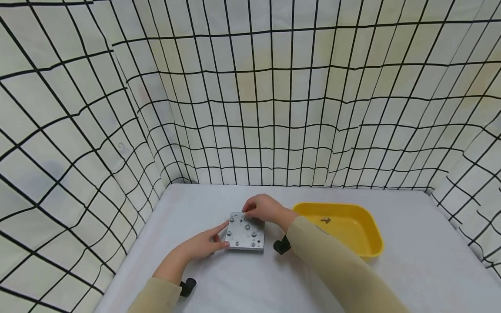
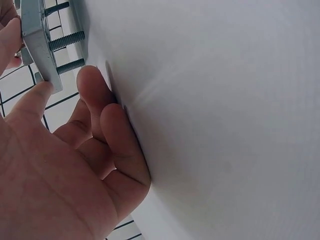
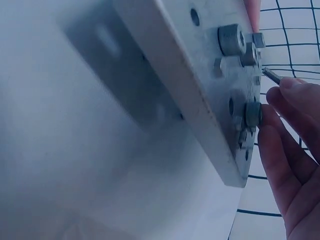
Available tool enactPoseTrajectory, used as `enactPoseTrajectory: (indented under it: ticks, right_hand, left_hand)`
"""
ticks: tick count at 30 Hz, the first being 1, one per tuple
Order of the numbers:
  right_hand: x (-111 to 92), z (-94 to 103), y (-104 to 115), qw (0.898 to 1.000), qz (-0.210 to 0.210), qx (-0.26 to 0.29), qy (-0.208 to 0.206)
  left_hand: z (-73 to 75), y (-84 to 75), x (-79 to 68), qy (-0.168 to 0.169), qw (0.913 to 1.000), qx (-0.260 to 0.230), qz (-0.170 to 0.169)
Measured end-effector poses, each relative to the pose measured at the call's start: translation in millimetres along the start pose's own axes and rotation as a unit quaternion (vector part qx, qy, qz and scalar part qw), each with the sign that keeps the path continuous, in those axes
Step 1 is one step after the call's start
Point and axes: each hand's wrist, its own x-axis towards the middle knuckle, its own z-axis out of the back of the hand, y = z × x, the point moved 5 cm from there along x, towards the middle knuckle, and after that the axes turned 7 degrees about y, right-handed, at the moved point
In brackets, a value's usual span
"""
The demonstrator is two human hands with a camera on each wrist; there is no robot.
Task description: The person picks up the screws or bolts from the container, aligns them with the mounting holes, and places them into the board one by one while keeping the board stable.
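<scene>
A square metal plate (image 1: 240, 235) lies flat over the white table, dotted with socket-head screws and holes. Below it, several threaded shanks (image 2: 67, 41) stick out on the underside in the left wrist view. My left hand (image 1: 201, 244) touches the plate's left edge with straight thumb and index finger, the other fingers folded in near the tabletop. Over the far right part of the plate, my right hand (image 1: 267, 208) pinches a small screw (image 3: 272, 76) between thumb and forefinger, its threaded end pointing at the top face. A larger screw head (image 3: 231, 40) stands up nearby.
To the right stands a yellow tray (image 1: 369, 234) with a few small screws (image 1: 325, 220) in it, partly behind my right forearm. Black netting (image 1: 250, 102) over white sheeting encloses the back and sides of the table (image 1: 219, 282).
</scene>
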Motion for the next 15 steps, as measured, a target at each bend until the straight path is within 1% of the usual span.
enactPoseTrajectory:
  ticks: [5, 10, 15]
  right_hand:
    - [5.3, -1.7, 6.7, 0.999, 0.006, -0.041, -0.003]
    - [7.7, -4.6, 10.0, 0.997, 0.008, -0.083, -0.004]
    - [8.2, -8.1, 10.9, 0.995, 0.011, -0.1, -0.004]
  left_hand:
    - [2.9, -2.7, -1.4, -0.002, 1.0, -0.001, -0.003]
    - [2.1, -2.6, -0.3, 0.0, 1.0, 0.0, -0.005]
    - [0.9, -1.4, 0.5, 0.003, 0.9999, -0.004, -0.009]
